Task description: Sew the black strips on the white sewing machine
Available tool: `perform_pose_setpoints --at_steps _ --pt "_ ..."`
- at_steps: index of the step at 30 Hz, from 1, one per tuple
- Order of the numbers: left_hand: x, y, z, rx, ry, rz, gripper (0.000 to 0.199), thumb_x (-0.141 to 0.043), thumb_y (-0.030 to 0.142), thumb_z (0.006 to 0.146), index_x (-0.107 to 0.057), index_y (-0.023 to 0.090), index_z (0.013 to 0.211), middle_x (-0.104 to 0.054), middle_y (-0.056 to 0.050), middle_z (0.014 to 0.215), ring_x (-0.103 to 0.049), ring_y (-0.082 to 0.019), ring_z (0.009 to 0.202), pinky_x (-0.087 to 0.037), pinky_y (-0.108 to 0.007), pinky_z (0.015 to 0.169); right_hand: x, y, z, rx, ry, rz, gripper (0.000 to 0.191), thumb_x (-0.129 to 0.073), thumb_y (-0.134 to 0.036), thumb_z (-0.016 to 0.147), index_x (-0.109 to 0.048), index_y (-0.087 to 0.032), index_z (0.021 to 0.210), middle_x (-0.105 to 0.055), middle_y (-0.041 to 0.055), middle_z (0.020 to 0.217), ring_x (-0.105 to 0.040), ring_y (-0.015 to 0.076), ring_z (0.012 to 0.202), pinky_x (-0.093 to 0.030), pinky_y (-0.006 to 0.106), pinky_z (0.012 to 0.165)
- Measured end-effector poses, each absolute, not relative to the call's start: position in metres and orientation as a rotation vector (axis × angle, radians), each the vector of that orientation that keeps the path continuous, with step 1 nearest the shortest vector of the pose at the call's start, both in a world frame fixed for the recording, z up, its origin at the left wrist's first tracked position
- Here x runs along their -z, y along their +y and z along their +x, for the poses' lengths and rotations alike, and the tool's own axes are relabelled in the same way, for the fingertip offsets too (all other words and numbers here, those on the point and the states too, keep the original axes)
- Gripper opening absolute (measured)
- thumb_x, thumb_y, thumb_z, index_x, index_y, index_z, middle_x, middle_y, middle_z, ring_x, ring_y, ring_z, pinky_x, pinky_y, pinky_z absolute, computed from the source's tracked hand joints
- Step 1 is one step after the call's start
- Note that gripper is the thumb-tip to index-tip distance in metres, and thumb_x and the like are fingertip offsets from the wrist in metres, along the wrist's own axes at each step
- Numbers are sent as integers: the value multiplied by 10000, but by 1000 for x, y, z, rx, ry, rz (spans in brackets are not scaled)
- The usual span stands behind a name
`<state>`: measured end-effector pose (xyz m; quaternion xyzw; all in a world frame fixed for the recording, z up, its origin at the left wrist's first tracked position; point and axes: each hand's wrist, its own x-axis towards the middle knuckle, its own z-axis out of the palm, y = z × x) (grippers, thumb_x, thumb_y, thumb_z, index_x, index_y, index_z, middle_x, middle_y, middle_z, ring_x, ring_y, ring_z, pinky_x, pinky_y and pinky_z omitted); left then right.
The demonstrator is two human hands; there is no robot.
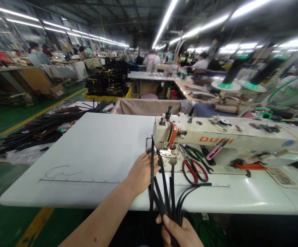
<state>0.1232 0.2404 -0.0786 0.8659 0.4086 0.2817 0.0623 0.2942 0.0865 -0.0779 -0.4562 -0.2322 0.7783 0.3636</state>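
Note:
Several narrow black straps (166, 185) fan out over the front edge of the white sewing table (97, 147). My right hand (177, 231) is closed round their lower part, thumb on top, just off the table edge. My left hand (144, 171) rests on the table left of the needle area, fingers extended over one strap that runs up beside the machine head. The cream sewing machine (190, 133) stands on the right. On its bed lie red-handled scissors (195, 171), just right of the straps.
Green-handled snips (194, 152) and a pink cutter (217, 150) lie by the machine arm. Thread cones (232, 72) and a green fan (293, 91) stand at the right. Black straps (41, 130) are heaped beyond the table's left edge. People work in the background.

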Motion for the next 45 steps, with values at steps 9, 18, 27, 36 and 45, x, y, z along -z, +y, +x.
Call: perform_pose_setpoints --at_steps 9,18,27,36,45 --pt "79 240 123 -833 1243 2627 347 -485 319 1029 -576 177 1332 -648 -92 1355 -527 -247 1350 -389 -474 1168 78 84 295 -1999 -613 -1165 538 -779 -620 742 -695 -121 924 -492 -58 535 -370 28 376 -144 203 399" --pt "79 241 123 -827 1263 2619 337 -493 309 1023 -569 204 1334 -635 -76 1370 -506 -248 1364 -380 -486 1171 75 88 292 -2019 -593 -1216 593 -797 -667 679 -681 -128 900 -505 -60 530 -372 29 363 -163 204 392" --pt "79 241 123 -859 1261 2613 370 -470 313 1030 -538 196 1374 -623 -95 1385 -495 -261 1375 -382 -506 1164 73 90 292 -2037 -594 -1226 590 -797 -660 683 -688 -131 920 -513 -53 541 -390 35 374 -167 203 396" --pt "76 240 125 -856 1261 2618 356 -503 320 1021 -557 200 1352 -634 -84 1366 -502 -260 1363 -386 -499 1164 78 96 290 -2004 -590 -1247 562 -779 -642 716 -671 -138 940 -537 -52 564 -412 47 365 -222 204 388" --pt "70 235 128 -831 1254 2687 266 -528 281 997 -620 231 1242 -678 -76 1279 -519 -264 1339 -354 -528 1173 77 102 286 -2018 -543 -1180 527 -789 -604 729 -652 -140 939 -526 -61 544 -378 41 347 -215 200 372"
